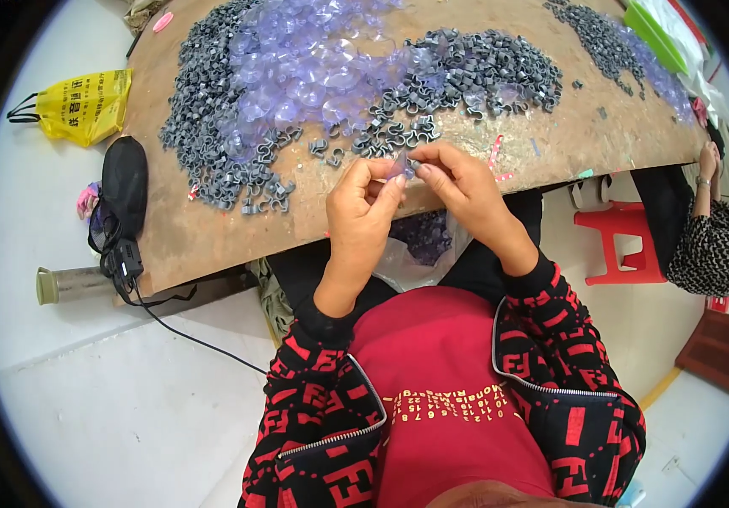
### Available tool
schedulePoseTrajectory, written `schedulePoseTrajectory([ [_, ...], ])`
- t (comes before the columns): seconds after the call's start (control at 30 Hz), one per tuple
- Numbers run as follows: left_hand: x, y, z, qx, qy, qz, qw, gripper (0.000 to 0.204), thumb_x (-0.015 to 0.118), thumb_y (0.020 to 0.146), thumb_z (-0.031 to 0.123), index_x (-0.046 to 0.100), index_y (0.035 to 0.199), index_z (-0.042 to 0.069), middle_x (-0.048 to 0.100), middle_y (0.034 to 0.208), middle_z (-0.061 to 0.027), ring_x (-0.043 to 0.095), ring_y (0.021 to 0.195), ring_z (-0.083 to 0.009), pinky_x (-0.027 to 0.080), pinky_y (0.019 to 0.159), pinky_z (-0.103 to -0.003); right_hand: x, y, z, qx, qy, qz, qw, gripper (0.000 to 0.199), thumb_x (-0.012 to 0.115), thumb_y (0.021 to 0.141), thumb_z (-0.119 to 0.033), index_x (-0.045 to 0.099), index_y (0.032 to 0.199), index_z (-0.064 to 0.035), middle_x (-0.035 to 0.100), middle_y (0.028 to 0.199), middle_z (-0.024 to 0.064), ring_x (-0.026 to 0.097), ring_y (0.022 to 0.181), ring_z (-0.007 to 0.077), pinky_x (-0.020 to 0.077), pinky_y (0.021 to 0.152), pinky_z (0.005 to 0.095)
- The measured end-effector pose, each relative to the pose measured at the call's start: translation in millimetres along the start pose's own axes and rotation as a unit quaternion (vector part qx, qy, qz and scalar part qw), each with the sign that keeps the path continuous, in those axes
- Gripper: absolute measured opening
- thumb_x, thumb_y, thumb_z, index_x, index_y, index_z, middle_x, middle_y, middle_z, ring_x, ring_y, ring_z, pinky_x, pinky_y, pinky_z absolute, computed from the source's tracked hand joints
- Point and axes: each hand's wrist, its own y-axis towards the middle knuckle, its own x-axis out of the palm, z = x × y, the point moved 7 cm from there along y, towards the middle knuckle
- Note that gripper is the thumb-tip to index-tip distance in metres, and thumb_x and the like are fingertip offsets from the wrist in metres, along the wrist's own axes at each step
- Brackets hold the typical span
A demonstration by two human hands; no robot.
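Observation:
Close to the table's near edge, my hands meet fingertip to fingertip. My left hand (357, 212) pinches a translucent purple suction cup (400, 166) between thumb and fingers. My right hand (476, 201) is closed with thumb and forefinger on a small grey clip (413, 164), which touches the suction cup; the fingers partly cover both. Just beyond lie loose grey clips (491, 72) and a heap of clear purple suction cups (296, 80). Below my hands, a clear plastic bag (391, 261) between my legs holds dark purple pieces (425, 237).
More grey clips (199, 93) cover the wooden table's (186, 241) left side. A black pouch (124, 182) with a cable is at its left edge, near a yellow bag (89, 106). Far right are a green basket (656, 38), a red stool (627, 241) and another person (716, 245).

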Motion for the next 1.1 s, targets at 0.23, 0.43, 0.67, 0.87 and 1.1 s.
schedulePoseTrajectory([
  [0.23, -0.5, -8.1, -9.7, 0.08, 0.167, 0.012, 0.983, 0.01, 0.066, 0.078, 0.001, 0.056, 0.079, -0.002, 0.062, 0.098, -0.0096, 0.057, 0.063, -0.0082, 0.046, 0.056, -0.023, 5.8, -16.8, -2.9, -0.172, -0.257, 0.003, 0.951, 0.025, 0.069, 0.071, -0.008, 0.067, 0.096, -0.0088, 0.06, 0.088, 0.0054, 0.054, 0.081, 0.0242, 0.0435, 0.071, 0.0334],
  [0.43, -0.9, -6.1, -25.5, 0.053, 0.13, -0.047, 0.989, 0.011, 0.065, 0.077, -0.001, 0.054, 0.079, -0.002, 0.061, 0.1, -0.0093, 0.058, 0.064, -0.01, 0.047, 0.057, -0.023, 8.9, -21.3, 4.6, -0.219, -0.28, 0.042, 0.934, 0.022, 0.071, 0.069, -0.013, 0.069, 0.091, -0.0167, 0.058, 0.083, -0.0005, 0.052, 0.08, 0.0227, 0.0395, 0.07, 0.035],
  [0.67, -4.0, -2.9, -22.7, 0.031, 0.158, -0.067, 0.985, 0.011, 0.064, 0.079, -0.001, 0.054, 0.083, -0.003, 0.056, 0.091, -0.0087, 0.06, 0.066, -0.0134, 0.048, 0.059, -0.025, 7.4, -20.7, 6.1, -0.171, -0.253, 0.031, 0.952, 0.021, 0.07, 0.073, -0.013, 0.067, 0.093, -0.0121, 0.061, 0.088, 0.0033, 0.053, 0.082, 0.0236, 0.0407, 0.074, 0.0352],
  [0.87, -4.6, -3.4, -19.7, 0.058, 0.208, -0.072, 0.974, 0.009, 0.062, 0.083, 0.003, 0.057, 0.087, -0.003, 0.055, 0.092, -0.0072, 0.059, 0.069, -0.0109, 0.046, 0.059, -0.023, 13.1, -22.2, 1.1, -0.166, -0.269, 0.029, 0.948, 0.027, 0.072, 0.07, -0.016, 0.064, 0.095, -0.0112, 0.062, 0.092, 0.0042, 0.054, 0.088, 0.0249, 0.0397, 0.078, 0.0366],
  [1.1, -1.5, -0.8, -2.9, 0.113, 0.315, -0.082, 0.939, 0.013, 0.066, 0.076, 0.002, 0.056, 0.085, 0.0, 0.055, 0.085, -0.0112, 0.059, 0.069, -0.0264, 0.047, 0.061, -0.033, 15.9, -19.4, 3.0, -0.187, -0.261, 0.018, 0.947, 0.031, 0.072, 0.068, -0.013, 0.063, 0.097, -0.0112, 0.062, 0.094, 0.0047, 0.054, 0.09, 0.0252, 0.0394, 0.079, 0.0362],
])
